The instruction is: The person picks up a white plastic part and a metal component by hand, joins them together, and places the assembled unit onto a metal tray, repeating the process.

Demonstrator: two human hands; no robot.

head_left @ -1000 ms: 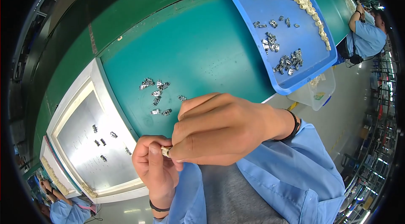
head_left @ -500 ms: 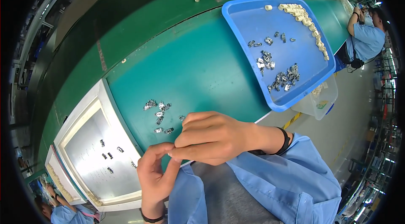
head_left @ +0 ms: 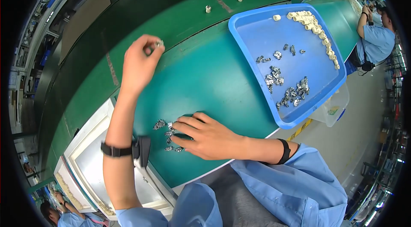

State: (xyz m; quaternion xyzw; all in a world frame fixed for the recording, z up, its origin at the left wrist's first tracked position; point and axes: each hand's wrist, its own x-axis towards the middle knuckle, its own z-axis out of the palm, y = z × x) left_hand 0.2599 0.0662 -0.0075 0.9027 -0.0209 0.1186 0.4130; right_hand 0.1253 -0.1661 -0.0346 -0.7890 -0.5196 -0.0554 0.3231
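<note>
My left hand (head_left: 139,64) is raised over the dark green strip beyond the table. Its thumb and fingertips pinch a small whitish piece (head_left: 159,44), probably a ring-shaped part; fine detail is lost. Lower down, my right hand (head_left: 209,137) reaches over a loose group of small shiny metal clips (head_left: 169,133) on the green table (head_left: 197,86). Its fingers are apart, the tips touching or just above the nearest clips, some of which they cover.
A blue tray (head_left: 252,56) holds clusters of metal clips and rows of cream-coloured rings (head_left: 314,25). Small cylindrical pieces (head_left: 208,9) stand on the far green strip. A white-framed panel (head_left: 90,141) lies left, partly behind my left forearm. Co-workers (head_left: 376,38) sit at both sides.
My hands were together near the table's front edge. The left has swung up and away with the small piece; the right has opened and dropped to the clips. The view has shifted slightly.
</note>
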